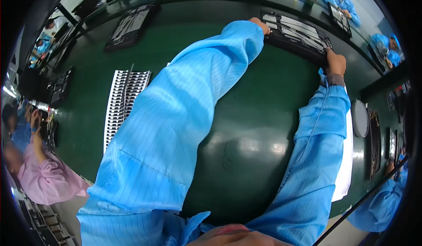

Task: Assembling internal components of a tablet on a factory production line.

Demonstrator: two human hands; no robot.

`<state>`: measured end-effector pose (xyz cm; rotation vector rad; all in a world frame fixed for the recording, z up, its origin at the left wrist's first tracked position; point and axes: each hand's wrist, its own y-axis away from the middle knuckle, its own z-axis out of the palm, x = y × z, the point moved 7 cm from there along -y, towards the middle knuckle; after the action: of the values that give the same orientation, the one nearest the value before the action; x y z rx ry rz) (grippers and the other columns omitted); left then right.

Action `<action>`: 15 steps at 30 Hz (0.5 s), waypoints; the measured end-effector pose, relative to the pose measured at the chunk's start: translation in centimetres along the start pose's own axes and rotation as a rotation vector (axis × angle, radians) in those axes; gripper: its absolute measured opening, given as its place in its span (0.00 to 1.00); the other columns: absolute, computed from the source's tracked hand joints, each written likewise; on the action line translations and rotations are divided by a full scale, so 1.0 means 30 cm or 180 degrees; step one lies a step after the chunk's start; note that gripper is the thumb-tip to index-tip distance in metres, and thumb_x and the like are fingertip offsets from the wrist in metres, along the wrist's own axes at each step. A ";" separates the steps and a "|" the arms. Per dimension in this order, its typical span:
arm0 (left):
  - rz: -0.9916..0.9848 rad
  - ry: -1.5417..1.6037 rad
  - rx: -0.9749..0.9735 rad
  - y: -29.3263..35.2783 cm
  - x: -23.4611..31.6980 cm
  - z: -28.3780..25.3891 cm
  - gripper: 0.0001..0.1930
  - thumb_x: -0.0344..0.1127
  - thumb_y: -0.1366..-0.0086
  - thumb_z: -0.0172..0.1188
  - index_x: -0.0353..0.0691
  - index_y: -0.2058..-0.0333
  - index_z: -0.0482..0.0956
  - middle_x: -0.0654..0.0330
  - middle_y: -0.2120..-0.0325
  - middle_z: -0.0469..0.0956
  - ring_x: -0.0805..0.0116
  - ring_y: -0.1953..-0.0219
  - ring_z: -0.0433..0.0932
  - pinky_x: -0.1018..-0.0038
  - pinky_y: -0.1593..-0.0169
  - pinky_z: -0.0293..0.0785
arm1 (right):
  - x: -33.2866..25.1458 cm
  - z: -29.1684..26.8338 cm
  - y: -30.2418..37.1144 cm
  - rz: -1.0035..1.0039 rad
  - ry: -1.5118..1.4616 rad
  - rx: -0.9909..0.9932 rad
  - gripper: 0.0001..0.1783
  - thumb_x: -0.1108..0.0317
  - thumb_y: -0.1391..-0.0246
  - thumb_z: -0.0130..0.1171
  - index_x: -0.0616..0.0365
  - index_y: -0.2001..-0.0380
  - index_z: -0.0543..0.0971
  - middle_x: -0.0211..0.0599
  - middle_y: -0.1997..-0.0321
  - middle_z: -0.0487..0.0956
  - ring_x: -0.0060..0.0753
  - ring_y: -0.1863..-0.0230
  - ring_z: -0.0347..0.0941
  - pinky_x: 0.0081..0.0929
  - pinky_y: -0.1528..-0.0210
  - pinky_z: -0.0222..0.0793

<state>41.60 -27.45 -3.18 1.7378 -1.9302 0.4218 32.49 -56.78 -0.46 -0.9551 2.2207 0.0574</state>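
Observation:
Both my arms, in blue striped sleeves, reach to the far side of the green table. A black tray (pixel 295 47) filled with pale, flat strip-like parts (pixel 296 28) lies there. My left hand (pixel 260 25) is closed on the tray's left end, its fingers partly hidden. At the right end, my right hand (pixel 335 62) grips the tray's corner, with a dark band at the wrist. Left of my left sleeve lies a white sheet (pixel 110 114) carrying rows of small black parts (pixel 117 101); the sleeve covers some of it.
Another black tray with pale strips (pixel 129 28) sits at the far left. A round grey disc (pixel 360 118) and a long black tray (pixel 374 145) lie at the right. A white sheet (pixel 345 167) is partly under my right arm. Co-workers sit around the table (pixel 246 145).

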 end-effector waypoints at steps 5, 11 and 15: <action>0.0092 0.0900 0.0786 0.047 -0.159 -0.248 0.24 0.37 0.52 0.65 0.33 0.56 0.73 0.52 0.66 0.76 0.63 0.72 0.75 0.69 0.65 0.71 | -0.174 -0.005 0.073 -0.0397 -0.1157 0.0381 0.30 0.51 0.66 0.66 0.70 0.70 0.77 0.51 0.65 0.77 0.45 0.63 0.74 0.34 0.61 0.67; 0.1507 0.1478 0.1262 0.519 -0.138 -0.700 0.26 0.38 0.47 0.61 0.39 0.49 0.67 0.54 0.60 0.73 0.62 0.60 0.73 0.70 0.55 0.68 | -0.402 -0.054 0.316 -0.0196 -0.4935 -0.2685 0.12 0.68 0.52 0.59 0.64 0.66 0.74 0.43 0.68 0.77 0.35 0.69 0.76 0.29 0.65 0.74; 0.1736 0.1480 -0.0265 0.687 -0.167 -0.675 0.18 0.34 0.45 0.57 0.34 0.55 0.70 0.52 0.62 0.73 0.69 0.60 0.72 0.77 0.56 0.68 | -0.325 -0.182 0.456 -0.0154 -0.5050 -0.2676 0.12 0.70 0.50 0.55 0.66 0.63 0.73 0.43 0.64 0.77 0.35 0.65 0.75 0.29 0.61 0.73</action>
<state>24.80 -9.52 12.85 0.9258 -1.9988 0.8391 25.02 -42.44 6.66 -0.8142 0.6173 1.2936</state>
